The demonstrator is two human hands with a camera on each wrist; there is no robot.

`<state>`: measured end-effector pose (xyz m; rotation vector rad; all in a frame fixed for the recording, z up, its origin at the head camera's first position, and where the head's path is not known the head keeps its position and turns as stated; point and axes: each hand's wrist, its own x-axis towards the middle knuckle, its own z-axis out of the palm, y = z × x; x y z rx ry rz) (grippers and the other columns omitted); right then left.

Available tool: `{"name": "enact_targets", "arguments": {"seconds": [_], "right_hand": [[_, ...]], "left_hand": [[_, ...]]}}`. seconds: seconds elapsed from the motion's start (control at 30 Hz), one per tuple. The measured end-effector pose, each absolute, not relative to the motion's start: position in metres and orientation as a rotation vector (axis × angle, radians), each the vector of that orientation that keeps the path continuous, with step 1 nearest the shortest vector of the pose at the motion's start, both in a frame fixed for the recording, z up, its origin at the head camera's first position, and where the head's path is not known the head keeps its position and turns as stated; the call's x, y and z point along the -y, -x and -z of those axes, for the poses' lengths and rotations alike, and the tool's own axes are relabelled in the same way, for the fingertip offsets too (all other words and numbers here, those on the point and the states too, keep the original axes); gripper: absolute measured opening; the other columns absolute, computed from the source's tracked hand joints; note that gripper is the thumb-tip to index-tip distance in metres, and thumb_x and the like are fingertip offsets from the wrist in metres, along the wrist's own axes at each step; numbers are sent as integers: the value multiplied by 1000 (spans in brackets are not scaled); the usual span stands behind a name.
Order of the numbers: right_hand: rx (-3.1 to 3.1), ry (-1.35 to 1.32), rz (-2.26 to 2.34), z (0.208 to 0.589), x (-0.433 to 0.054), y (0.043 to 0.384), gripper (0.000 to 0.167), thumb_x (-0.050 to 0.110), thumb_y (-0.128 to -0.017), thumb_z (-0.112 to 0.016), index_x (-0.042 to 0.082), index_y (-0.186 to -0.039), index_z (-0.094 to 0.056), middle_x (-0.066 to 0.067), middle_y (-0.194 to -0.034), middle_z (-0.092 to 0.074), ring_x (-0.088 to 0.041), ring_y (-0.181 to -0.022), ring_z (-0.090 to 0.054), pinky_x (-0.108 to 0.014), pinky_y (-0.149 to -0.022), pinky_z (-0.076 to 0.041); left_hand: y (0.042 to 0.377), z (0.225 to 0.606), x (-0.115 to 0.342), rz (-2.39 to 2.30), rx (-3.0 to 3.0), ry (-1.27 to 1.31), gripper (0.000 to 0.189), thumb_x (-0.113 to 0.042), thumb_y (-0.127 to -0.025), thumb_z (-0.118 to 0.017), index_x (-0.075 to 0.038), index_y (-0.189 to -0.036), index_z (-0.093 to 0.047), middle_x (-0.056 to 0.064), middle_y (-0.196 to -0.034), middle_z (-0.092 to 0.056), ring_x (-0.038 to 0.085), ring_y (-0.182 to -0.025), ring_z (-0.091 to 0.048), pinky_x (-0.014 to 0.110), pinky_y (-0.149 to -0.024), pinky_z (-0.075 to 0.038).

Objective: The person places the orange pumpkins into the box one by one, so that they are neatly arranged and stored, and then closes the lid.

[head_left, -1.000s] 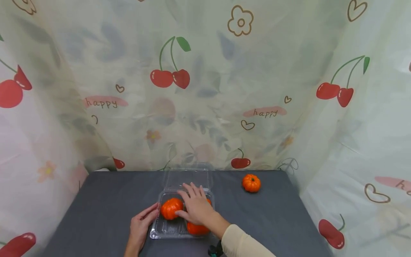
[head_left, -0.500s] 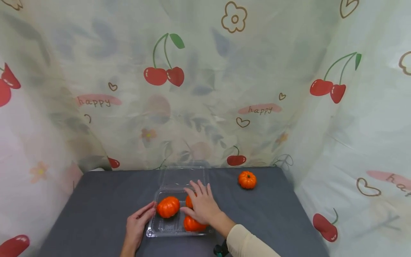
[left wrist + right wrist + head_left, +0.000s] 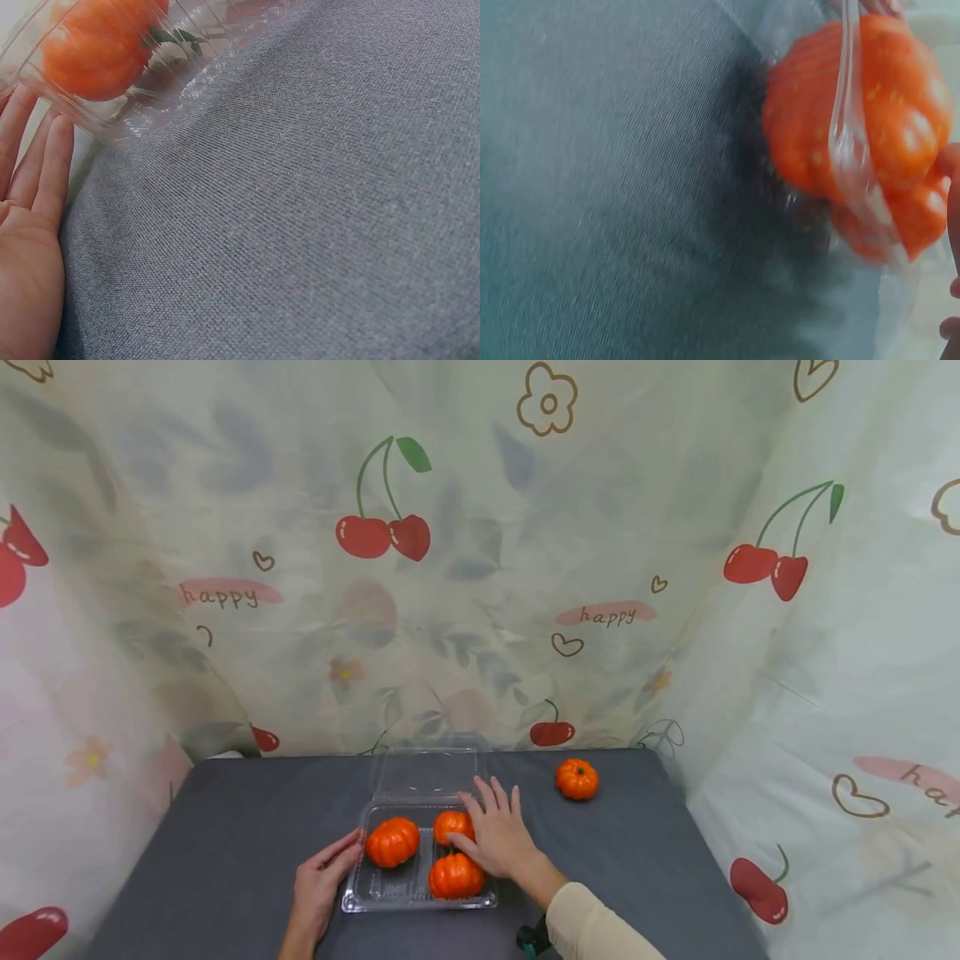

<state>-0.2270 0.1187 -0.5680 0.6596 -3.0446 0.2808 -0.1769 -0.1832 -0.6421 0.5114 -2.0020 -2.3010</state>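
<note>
The right hand [image 3: 498, 835], fingers spread, has been moved rightward; the left hand [image 3: 318, 885] is laid straight-fingered against the box [image 3: 386, 885]. Three pumpkins [image 3: 393, 842] inside could be rolled if knocked in passing.

Three pumpkins [image 3: 456, 877] lie in the container [image 3: 393, 889].

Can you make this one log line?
left hand: touching box; right hand: over box; box: open, three pumpkins inside; fourth pumpkin: on table
</note>
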Motion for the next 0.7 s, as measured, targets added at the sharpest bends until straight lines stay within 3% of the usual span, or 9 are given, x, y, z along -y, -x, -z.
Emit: {"name": "enact_targets", "arguments": {"seconds": [0.33,0.7], "right_hand": [[3053,-577,-293,577,-140,232,77,75,-98,-34,26,-157,-38,-13,-168,-27,-43,-155,-24,-73,-123,-15],[3061,-434,-273,580,-171,242,76,72,-98,-41,24,-157,-40,-16,-167,-28,-46,-154,-23,-74,-123,-12]], "left_hand": [[176,643,186,2297,2025,-528,62,-28,-83,-86,-2,-135,-65,-23,-101,-77,-4,-97,-73,15,-86,-59],[178,643,184,2338,1960,-482,57,-20,-86,-83,2,-134,-64,-19,-102,-78,-2,-98,-74,17,-86,-60]]}}
